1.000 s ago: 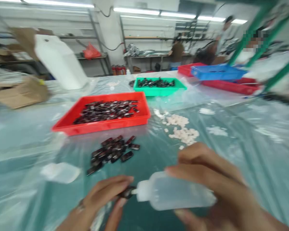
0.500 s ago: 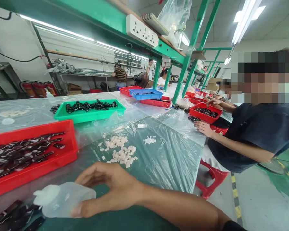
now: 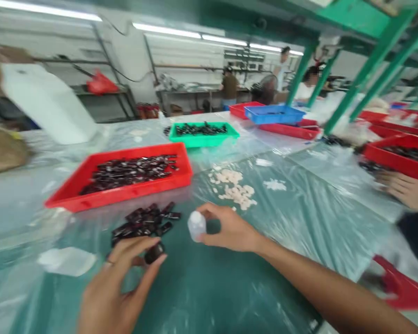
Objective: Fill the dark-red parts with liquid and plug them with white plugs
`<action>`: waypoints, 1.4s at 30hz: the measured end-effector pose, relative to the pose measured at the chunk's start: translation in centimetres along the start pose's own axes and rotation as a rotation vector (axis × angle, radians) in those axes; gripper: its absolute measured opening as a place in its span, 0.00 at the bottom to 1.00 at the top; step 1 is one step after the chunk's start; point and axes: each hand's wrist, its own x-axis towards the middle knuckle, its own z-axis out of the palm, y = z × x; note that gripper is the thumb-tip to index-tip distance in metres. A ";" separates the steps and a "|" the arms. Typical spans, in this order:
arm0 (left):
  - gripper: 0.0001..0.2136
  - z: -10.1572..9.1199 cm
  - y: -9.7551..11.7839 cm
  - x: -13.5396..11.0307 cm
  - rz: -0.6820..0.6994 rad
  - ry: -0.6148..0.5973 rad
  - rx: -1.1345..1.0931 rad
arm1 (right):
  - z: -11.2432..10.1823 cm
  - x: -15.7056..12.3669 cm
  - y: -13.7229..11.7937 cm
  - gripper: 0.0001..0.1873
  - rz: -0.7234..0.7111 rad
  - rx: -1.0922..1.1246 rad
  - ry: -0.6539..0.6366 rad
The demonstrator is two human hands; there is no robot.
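Observation:
Between the thumb and fingers of my left hand [image 3: 125, 273] is a small dark, shiny block-like part [image 3: 154, 253]. My right hand [image 3: 226, 227] grips a translucent squeeze bottle [image 3: 197, 226] with a white cap, which points toward me. Just beyond my left hand lies a pile of similar dark parts [image 3: 142, 221] on the green tabletop. Small cream-coloured pieces [image 3: 237, 188] are scattered past my right hand, with a little heap of tiny white bits [image 3: 275, 184] to their right. Another translucent bottle [image 3: 68, 261] lies on its side left of my left hand.
A red tray [image 3: 125, 190] full of dark parts stands behind the pile, with a green tray [image 3: 204, 139] farther back. Blue [image 3: 275, 114] and red trays sit beyond. At right, a co-worker's hand [image 3: 404, 188] rests near another red tray [image 3: 400, 153]. Clear plastic sheeting covers the table.
The view has swung left and down. My left hand has come into view holding a dark part. My right hand still holds the bottle, now turned with its cap toward me.

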 end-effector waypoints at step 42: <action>0.13 -0.3 2.2 -1.8 -0.107 -0.070 -0.151 | 1.5 -3.2 -3.9 0.22 -0.512 -0.557 0.084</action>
